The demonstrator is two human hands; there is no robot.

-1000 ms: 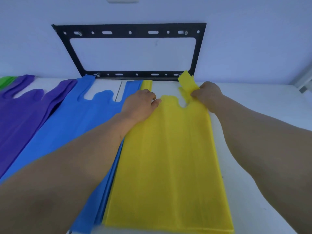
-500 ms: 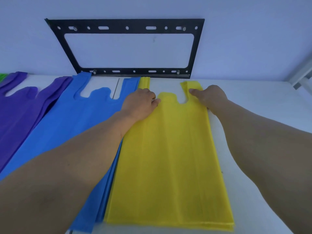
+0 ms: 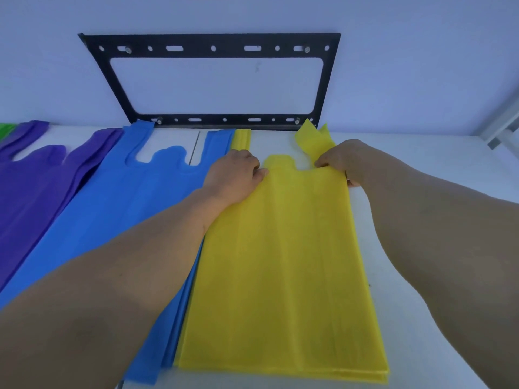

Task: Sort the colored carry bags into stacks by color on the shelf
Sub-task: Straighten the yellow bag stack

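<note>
A stack of yellow carry bags (image 3: 286, 262) lies flat on the white shelf (image 3: 438, 153), handles toward the wall. My left hand (image 3: 234, 175) presses palm-down on the stack's upper left corner, at the base of the left handle. My right hand (image 3: 342, 161) pinches the right handle of the yellow bags, whose end (image 3: 311, 138) is lifted and crumpled off the shelf. To the left lies a stack of blue bags (image 3: 106, 214), partly under the yellow one. Further left is a stack of purple bags (image 3: 31, 181).
A black metal bracket frame (image 3: 213, 47) is fixed to the wall right behind the bags' handles. A sliver of green bag (image 3: 5, 129) shows at the far left edge. Bare white shelf runs to the right of the yellow stack, with a metal upright (image 3: 502, 122) at the far right.
The yellow right handle, flat on the shelf half a second ago, is lifted and bunched in my right hand again. My left hand stays in place. The view has shifted slightly.
</note>
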